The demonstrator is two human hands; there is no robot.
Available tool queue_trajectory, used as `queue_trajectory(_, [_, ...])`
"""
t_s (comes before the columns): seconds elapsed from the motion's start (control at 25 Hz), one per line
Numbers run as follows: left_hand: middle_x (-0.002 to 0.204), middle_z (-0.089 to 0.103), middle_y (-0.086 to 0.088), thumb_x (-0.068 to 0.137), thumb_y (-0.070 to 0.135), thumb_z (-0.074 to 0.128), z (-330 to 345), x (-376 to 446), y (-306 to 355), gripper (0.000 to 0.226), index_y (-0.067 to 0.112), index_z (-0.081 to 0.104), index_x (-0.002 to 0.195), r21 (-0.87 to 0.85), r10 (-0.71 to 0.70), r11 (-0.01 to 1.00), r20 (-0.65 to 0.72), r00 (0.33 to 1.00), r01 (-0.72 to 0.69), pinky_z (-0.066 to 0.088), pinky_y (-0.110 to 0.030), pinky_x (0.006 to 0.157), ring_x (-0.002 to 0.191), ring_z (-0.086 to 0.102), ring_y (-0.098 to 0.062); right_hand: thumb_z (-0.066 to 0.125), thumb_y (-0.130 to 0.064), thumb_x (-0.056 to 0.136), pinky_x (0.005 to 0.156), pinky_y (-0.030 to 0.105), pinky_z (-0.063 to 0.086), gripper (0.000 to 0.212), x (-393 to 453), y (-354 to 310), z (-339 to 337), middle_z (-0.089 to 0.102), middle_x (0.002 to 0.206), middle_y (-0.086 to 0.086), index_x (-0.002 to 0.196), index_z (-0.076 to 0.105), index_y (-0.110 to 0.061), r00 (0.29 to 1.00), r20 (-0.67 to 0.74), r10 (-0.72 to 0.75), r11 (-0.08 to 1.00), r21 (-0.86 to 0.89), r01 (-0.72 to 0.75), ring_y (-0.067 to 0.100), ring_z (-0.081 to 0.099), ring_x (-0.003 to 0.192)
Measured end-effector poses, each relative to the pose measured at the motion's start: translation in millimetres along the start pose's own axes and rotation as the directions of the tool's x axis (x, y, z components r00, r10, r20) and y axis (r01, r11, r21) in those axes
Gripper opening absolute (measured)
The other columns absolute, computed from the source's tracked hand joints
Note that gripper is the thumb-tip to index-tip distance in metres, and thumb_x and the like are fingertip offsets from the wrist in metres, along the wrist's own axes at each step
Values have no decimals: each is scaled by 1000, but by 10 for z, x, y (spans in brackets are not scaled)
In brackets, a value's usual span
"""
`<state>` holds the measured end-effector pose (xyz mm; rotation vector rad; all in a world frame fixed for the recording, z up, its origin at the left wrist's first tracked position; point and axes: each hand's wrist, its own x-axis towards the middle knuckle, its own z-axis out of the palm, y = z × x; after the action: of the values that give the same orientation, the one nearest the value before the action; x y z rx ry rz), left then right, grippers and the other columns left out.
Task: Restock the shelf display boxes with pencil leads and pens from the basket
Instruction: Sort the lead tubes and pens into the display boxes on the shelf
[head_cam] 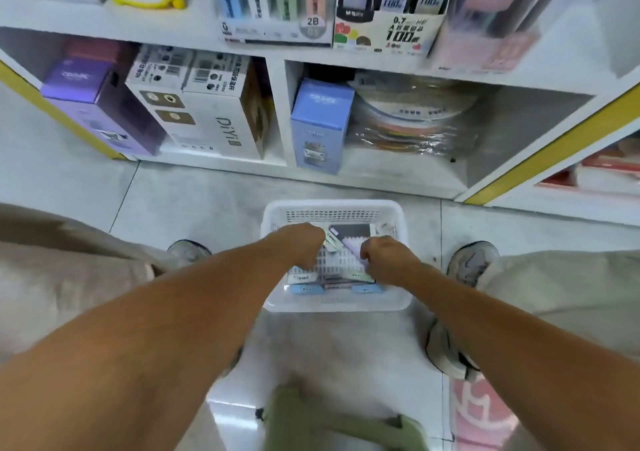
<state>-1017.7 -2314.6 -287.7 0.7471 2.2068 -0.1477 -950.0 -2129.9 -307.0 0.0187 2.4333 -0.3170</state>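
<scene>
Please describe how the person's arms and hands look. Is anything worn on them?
Both forearms are bare from the frame edge to the wrist: no sleeves, watch, bracelet or gloves show. The left hand and right hand are bare too. No rings can be made out; the fingers are blurred.

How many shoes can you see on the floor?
2. One shoe is on the floor left of the white basket, partly hidden by the trouser leg. The other shoe is to the basket's right. No others show.

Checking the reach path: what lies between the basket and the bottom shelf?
Only bare floor separates the white basket from the bottom shelf, per the head view.
</scene>
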Motion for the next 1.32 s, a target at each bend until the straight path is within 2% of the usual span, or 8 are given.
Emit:
queue_trajectory(0.2, [115,61,-10,89,15,62,619,228,-35,28,10,58,117,91,83,992,13,997,-83,45,-34,70,103,61,-27,57,-12,93,89,41,54,38,176,56,434,57,132,9,131,54,-15,979,108,-172,928,-316,198,31,64,111])
queue_trajectory(0.36, [125,56,-11,89,12,62,917,361,83,43,7,49,129,224,46,973,16,999,-48,49,-40,81,115,55,-29,56,-4,92,65,38,46,41,303,102,636,54,131,11,132,48,-8,961,113,-251,818,-506,273,33,68,95])
queue_trajectory(0.52, [123,58,-13,88,9,60,1070,453,147,42,7,48,128,256,-3,967,-78,997,23,51,-42,85,113,55,-29,55,-6,91,62,37,48,39,384,97,797,55,127,12,128,47,-7,963,98,-252,771,-582,260,30,69,85])
queue_trajectory(0.76, [119,56,-12,88,12,65,1228,554,62,44,11,52,130,217,-4,976,-54,999,16,52,-40,84,110,54,-28,54,-12,95,61,35,47,36,537,53,897,57,125,16,129,50,-1,979,40,-201,804,-564,188,29,70,87])
queue_trajectory(0.88, [121,54,-15,94,17,56,1272,578,89,39,5,45,129,109,-32,993,-102,994,44,52,-41,83,110,54,-29,55,-12,96,70,37,54,31,555,23,925,59,120,12,125,55,-3,979,57,-194,806,-560,192,28,67,99])
queue_trajectory(0.96, [117,58,-16,94,12,50,1236,588,95,32,6,43,125,-181,-122,979,-164,979,91,53,-40,77,102,59,-30,54,-11,97,73,39,56,27,562,8,926,64,115,9,124,56,-3,978,62,-201,813,-547,202,28,69,98])
queue_trajectory(1.12, [101,62,-10,96,10,48,1137,639,51,26,9,48,122,-754,-276,633,-9,961,175,46,-27,56,74,60,-15,61,-14,93,69,37,54,35,589,51,791,70,106,9,127,56,-6,998,-23,-60,943,-330,49,31,72,90])
queue_trajectory(1.32, [77,64,2,92,34,63,1103,597,43,16,19,61,94,-935,-343,283,112,933,216,40,-16,38,57,59,-8,59,-16,94,73,38,58,27,561,67,775,69,101,10,120,62,-6,1000,1,-24,965,-261,23,29,70,88])
